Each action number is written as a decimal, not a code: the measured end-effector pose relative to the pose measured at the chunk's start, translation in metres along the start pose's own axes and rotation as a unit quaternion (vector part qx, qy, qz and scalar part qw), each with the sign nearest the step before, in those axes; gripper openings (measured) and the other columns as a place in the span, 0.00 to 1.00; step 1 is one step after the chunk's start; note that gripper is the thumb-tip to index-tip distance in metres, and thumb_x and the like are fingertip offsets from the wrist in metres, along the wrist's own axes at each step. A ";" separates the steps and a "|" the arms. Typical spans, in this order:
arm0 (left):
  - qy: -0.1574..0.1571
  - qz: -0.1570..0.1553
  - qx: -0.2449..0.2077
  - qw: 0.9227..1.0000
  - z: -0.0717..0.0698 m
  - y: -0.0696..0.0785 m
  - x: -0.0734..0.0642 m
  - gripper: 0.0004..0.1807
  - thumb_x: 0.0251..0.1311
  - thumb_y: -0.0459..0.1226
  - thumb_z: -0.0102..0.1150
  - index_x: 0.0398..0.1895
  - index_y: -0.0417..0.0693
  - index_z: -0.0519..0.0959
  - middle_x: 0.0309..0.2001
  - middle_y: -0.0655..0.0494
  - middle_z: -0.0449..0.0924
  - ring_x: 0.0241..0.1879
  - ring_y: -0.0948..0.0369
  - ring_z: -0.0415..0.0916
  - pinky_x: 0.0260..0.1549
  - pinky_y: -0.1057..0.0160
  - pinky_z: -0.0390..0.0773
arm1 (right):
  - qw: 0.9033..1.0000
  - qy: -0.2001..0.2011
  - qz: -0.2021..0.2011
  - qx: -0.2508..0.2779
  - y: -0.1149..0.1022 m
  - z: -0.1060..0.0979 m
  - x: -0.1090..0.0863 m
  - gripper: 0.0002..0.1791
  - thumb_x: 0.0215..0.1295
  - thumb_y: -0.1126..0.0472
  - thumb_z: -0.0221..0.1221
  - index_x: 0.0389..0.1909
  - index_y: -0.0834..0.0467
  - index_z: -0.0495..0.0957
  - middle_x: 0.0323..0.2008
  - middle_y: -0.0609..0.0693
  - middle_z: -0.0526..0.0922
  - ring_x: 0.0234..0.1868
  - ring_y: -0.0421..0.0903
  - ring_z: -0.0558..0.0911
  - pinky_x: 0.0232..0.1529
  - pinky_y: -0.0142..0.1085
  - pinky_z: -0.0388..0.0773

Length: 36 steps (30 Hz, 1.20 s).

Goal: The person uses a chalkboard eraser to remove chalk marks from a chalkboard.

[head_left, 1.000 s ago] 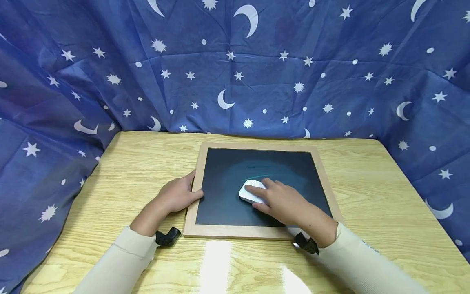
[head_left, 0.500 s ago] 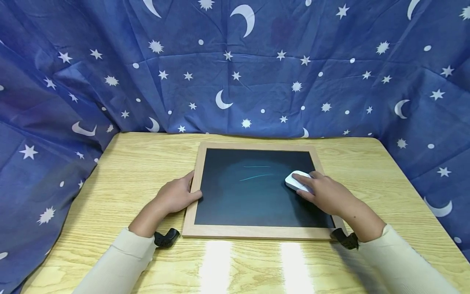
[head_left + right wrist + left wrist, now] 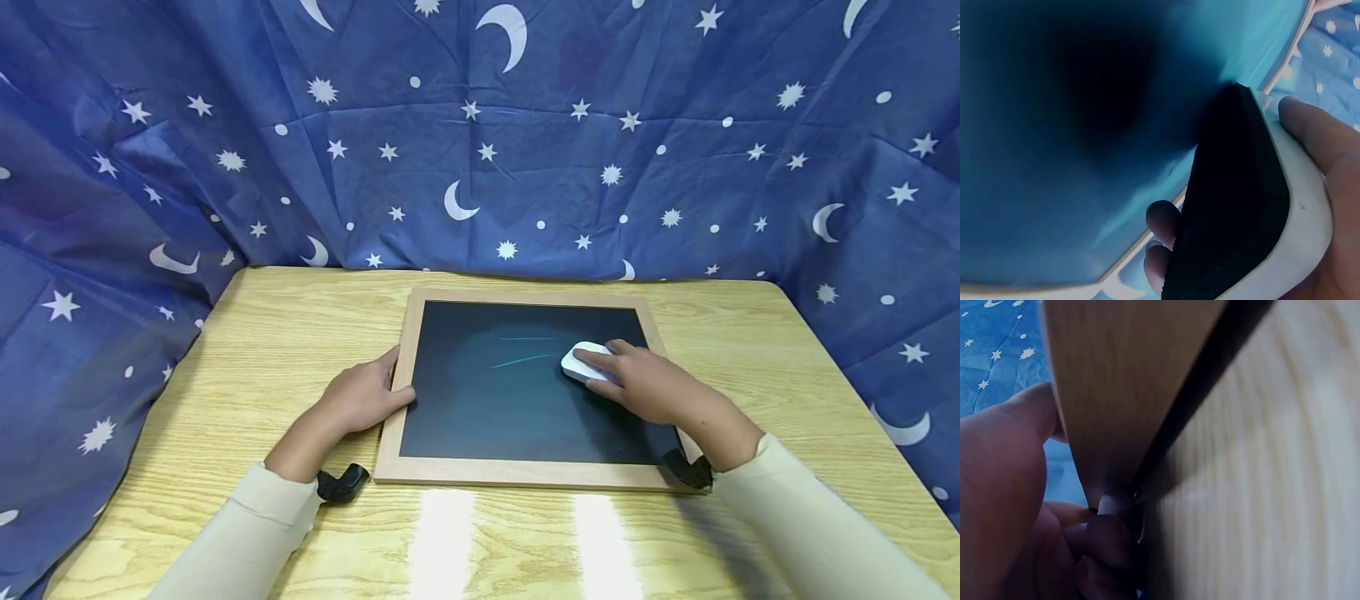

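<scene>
A wood-framed chalkboard (image 3: 480, 417) lies on the table, with two thin teal lines across its dark upper middle. My left hand (image 3: 360, 398) grips the left side of its frame, thumb over the top; in the left wrist view the fingertips (image 3: 1110, 537) curl at the frame's lower edge. On the board's right half, my right hand (image 3: 652, 385) holds a white board eraser (image 3: 579, 360) between thumb and fingers, just right of the lines. Seen from the right wrist, the eraser's black felt (image 3: 1235, 194) faces the board and looks tilted; whether it touches there I cannot tell.
The light wood table (image 3: 300, 325) extends on every side of the board. Behind and at both sides hangs a blue curtain (image 3: 420, 167) with white moons and stars. Black wrist straps (image 3: 343, 483) sit at the sleeve ends, close to the board's front edge.
My right hand and the eraser moved right from mid-board, uncovering more of the lower line, then came slightly back to the left and away from me. My left hand has stayed on the frame.
</scene>
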State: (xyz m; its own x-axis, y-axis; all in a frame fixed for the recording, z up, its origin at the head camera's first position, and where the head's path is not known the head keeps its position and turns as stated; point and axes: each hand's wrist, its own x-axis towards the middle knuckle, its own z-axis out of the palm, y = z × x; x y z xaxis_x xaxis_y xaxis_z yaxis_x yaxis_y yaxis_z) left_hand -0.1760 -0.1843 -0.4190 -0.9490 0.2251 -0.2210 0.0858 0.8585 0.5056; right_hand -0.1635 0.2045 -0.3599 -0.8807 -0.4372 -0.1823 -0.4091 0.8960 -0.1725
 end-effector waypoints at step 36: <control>-0.009 -0.007 -0.003 1.000 -0.004 0.000 0.000 0.46 0.59 0.51 0.55 0.81 0.54 0.51 0.25 0.57 0.80 0.23 0.60 0.75 0.25 0.62 0.71 | 0.993 -0.001 -0.095 -0.067 -0.081 0.008 0.055 0.28 0.76 0.45 0.50 0.74 0.41 0.65 0.63 0.63 0.74 0.59 0.62 0.79 0.56 0.56 0.77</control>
State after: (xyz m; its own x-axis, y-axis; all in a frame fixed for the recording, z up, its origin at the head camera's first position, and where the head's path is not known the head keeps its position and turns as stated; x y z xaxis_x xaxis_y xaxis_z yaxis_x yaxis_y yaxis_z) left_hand -0.1770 -0.1862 -0.4159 -0.9445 0.2218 -0.2423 0.0711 0.8583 0.5083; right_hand -0.1770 0.1068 -0.3632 -0.7838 -0.5998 -0.1611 -0.5965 0.7992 -0.0738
